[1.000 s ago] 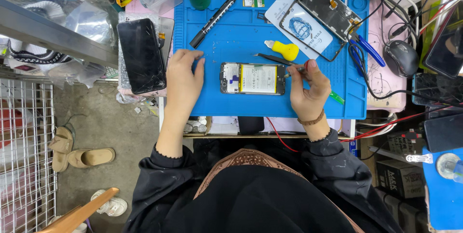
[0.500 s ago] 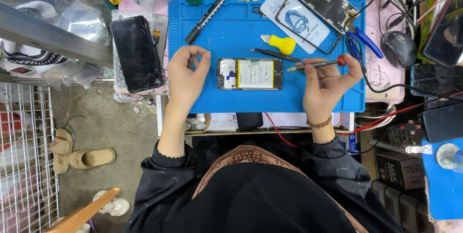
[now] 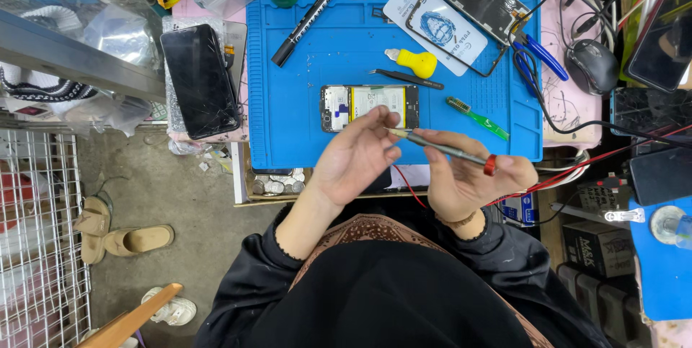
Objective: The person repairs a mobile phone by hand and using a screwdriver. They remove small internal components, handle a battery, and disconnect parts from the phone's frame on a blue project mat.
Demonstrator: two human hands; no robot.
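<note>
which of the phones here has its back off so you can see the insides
The small phone lying on the blue mat, just beyond the hands. The bigger phone off the mat's left edge shows only cracked black glass.

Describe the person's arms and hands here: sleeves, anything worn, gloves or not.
Both hands are bare, no gloves. The left hand comes out of a long black sleeve with a small scalloped trim at the cuff. The right hand has the same black sleeve, plus a thin brownish band around the wrist. No rings can be made out.

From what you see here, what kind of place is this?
Probably a phone repair bench: an opened phone lies on a blue work mat, the right hand holds a screwdriver, and a cracked phone lies nearby.
</note>
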